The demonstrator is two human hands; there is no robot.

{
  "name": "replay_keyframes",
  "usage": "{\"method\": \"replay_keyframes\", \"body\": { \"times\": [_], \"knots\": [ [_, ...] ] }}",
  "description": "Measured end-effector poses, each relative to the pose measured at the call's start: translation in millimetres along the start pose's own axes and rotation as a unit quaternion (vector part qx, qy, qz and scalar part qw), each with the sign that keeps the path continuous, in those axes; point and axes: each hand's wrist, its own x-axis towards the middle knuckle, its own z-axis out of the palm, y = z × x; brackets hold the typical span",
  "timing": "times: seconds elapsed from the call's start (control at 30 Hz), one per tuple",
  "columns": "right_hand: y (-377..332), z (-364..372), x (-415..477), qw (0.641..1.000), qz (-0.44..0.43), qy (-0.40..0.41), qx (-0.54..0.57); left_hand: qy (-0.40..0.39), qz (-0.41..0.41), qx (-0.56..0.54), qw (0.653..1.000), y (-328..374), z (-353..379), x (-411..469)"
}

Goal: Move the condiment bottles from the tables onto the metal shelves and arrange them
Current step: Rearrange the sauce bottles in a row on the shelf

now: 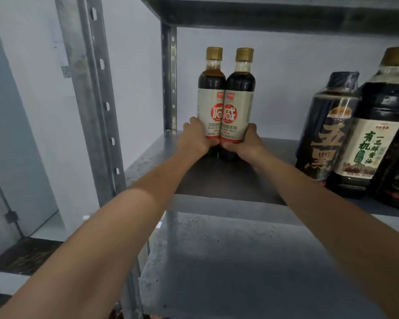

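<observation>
While both hands press in, left hand [195, 140] and right hand [247, 143] each wrap a small soy bottle: left bottle [210, 97], right bottle [238, 100], touching, upright on the metal shelf [152, 155]. Placement step; next likely release, straighten labels.

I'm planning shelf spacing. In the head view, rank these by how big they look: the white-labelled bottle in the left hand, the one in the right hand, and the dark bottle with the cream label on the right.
1. Dark bottle with the cream label, though it is nearer the camera, so unsure.
2 and 3. Left-hand bottle and right-hand bottle look alike.
</observation>
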Motion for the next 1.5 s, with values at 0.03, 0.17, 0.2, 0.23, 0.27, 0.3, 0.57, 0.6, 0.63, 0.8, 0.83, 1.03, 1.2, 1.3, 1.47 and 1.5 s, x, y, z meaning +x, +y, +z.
{"method": "replay_keyframes", "body": {
  "times": [0.03, 0.17, 0.2, 0.23, 0.27, 0.3, 0.57, 0.6, 0.63, 0.8, 0.83, 1.03, 1.2, 1.3, 1.47, 1.5],
  "knots": [
    [1, 6, 9, 1.0, 0.006, 0.018, -0.011, -0.001, -0.004, 0.0, 1.0, -1, 2, 7],
    [6, 27, 41, 0.996, 0.008, 0.062, -0.07, 0.005, -0.004, -0.018, 1.0, -10, 13, 35],
    [7, 31, 48, 0.995, 0.006, 0.063, -0.076, 0.009, -0.001, -0.023, 1.0, -13, 15, 41],
    [7, 35, 55, 0.995, 0.007, 0.064, -0.078, 0.011, 0.001, -0.026, 1.0, -17, 17, 47],
    [7, 39, 62, 0.995, 0.008, 0.065, -0.077, 0.01, 0.003, -0.028, 1.0, -22, 19, 54],
    [7, 43, 70, 0.995, 0.006, 0.067, -0.075, 0.007, 0.006, -0.031, 0.999, -27, 21, 61],
    [25, 60, 117, 1.0, -0.008, 0.008, 0.015, -0.037, -0.015, -0.15, 0.988, -65, 18, 106],
    [28, 59, 121, 1.0, -0.001, -0.009, 0.03, -0.041, -0.02, -0.157, 0.987, -69, 17, 110],
    [30, 57, 125, 0.999, 0.003, -0.023, 0.041, -0.041, -0.022, -0.167, 0.985, -71, 18, 113],
    [33, 58, 136, 0.996, 0.018, -0.032, 0.079, -0.006, -0.033, -0.137, 0.99, -79, 24, 124],
    [34, 59, 137, 0.996, 0.019, -0.033, 0.076, -0.008, -0.039, -0.137, 0.99, -80, 24, 126],
    [33, 59, 137, 0.997, 0.004, -0.052, 0.06, -0.032, -0.044, -0.15, 0.987, -81, 24, 128],
    [34, 59, 138, 0.997, -0.004, -0.06, 0.055, -0.044, -0.046, -0.151, 0.987, -76, 23, 126],
    [35, 59, 138, 0.996, -0.004, -0.064, 0.055, -0.042, -0.041, -0.147, 0.987, -75, 23, 123],
    [36, 62, 140, 0.997, 0.0, -0.061, 0.038, -0.034, -0.031, -0.095, 0.994, -76, 23, 120],
    [36, 63, 140, 0.998, 0.003, -0.058, 0.03, -0.032, -0.027, -0.062, 0.997, -77, 24, 118]
  ]
}}
